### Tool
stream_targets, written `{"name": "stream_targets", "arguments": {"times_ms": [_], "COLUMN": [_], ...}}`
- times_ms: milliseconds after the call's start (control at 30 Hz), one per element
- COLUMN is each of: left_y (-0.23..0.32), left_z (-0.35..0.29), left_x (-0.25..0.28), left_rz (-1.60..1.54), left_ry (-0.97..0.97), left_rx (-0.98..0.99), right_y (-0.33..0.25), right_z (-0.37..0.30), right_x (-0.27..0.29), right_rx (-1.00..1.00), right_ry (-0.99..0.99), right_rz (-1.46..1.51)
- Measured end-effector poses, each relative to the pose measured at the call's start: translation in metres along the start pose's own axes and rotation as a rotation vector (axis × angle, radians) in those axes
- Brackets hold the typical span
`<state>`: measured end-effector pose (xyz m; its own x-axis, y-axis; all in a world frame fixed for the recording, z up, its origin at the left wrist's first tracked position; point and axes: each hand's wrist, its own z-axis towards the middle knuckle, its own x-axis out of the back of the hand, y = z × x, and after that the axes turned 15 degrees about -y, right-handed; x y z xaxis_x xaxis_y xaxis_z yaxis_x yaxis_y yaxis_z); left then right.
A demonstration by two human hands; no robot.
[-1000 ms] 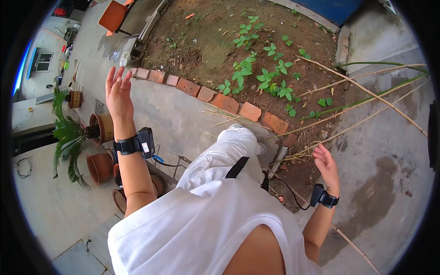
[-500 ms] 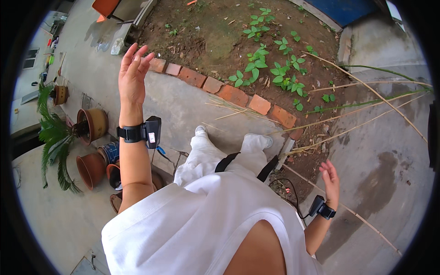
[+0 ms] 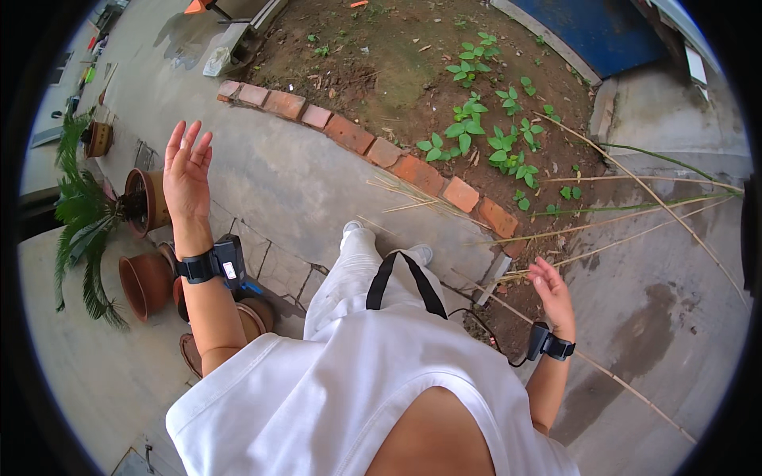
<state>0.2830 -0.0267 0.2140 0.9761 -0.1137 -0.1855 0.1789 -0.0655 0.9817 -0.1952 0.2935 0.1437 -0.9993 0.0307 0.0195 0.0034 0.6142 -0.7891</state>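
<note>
While the person stands on the concrete, on the near side of the brick row [image 3: 348, 134], both bare hands are raised. Left hand [image 3: 188, 170]: left of the row, below its left end; fingers extended and slightly parted, mostly open, gripping nothing I can see. Closest to it in view, farther left of the row: a yellowish flowerpot [image 3: 155, 202] with a palm [image 3: 79, 214]. Right hand [image 3: 552, 293]: just beyond the row's right end; fingers loosely bent, about half open, with no visible grip on anything. Contact with the sticks behind its fingertips: I cannot tell.

Sticks [image 3: 587, 142]: several, tan and green, fanned and crossing to the right of the row, over soil and concrete. One long stick [image 3: 635, 392] starts below the row's right end, passes behind the right forearm and slants farther right. Straws [image 3: 405, 189] lie beside the row's near side; leafy plants [image 3: 505, 143] grow in soil beyond it. Each wrist carries a black strapped device [image 3: 230, 262].
</note>
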Motion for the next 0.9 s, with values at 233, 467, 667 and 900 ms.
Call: {"name": "stream_targets", "arguments": {"times_ms": [233,467,667,900], "left_y": [-0.011,0.015,0.026,0.039], "left_z": [-0.053,-0.073,-0.053,-0.022], "left_x": [0.010,0.054,0.115,0.242], "left_rz": [-0.032,-0.010,-0.015,-0.156], "left_ry": [0.124,0.242,0.227,0.200], "left_rx": [0.045,0.003,-0.025,0.057], "right_y": [-0.007,-0.057,-0.108,-0.175], "right_z": [0.037,0.088,0.127,0.209], "right_x": [0.018,-0.032,-0.100,-0.220], "right_rx": [-0.020,0.082,0.169,0.204], "right_ry": [-0.142,-0.266,-0.293,-0.356], "right_rz": [-0.131,-0.321,-0.391,-0.406]}}
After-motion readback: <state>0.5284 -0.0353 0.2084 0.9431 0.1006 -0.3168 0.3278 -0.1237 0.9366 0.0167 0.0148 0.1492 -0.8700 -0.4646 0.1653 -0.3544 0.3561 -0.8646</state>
